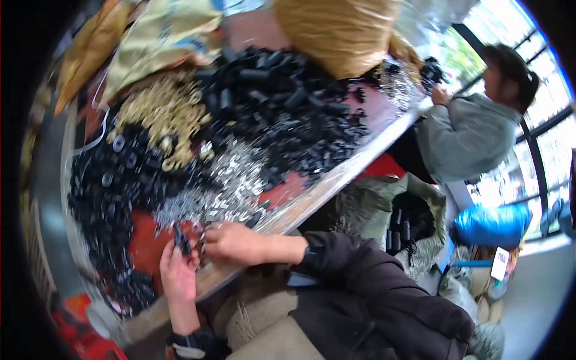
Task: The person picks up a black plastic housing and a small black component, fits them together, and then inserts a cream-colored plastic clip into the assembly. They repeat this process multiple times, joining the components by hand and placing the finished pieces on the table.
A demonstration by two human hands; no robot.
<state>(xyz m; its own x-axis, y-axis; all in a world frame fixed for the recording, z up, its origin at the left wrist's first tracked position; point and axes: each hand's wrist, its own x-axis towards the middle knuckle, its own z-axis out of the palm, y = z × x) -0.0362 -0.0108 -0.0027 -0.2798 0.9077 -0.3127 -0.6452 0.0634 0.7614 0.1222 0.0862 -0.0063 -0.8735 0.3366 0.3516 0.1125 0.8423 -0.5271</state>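
My left hand (178, 270) is closed around a small black plastic part (182, 241), holding it up over the front edge of the work table (150, 240). Right beside it is my right hand (231, 243), its fingers pinched together close to that part. Whatever lies between those fingertips is too small and blurred to make out. Just beyond both hands lies a heap of small silver metal pieces (234, 180). Small black parts (99, 204) cover the table's left side.
Cream rings (159, 111) and larger black tubes (258, 90) are heaped farther back, below a tan sack (339, 33). A co-worker (474, 132) in grey sits at the far right. An open sack (432, 204) of black parts stands on my right, with a blue bag (492, 225) beyond.
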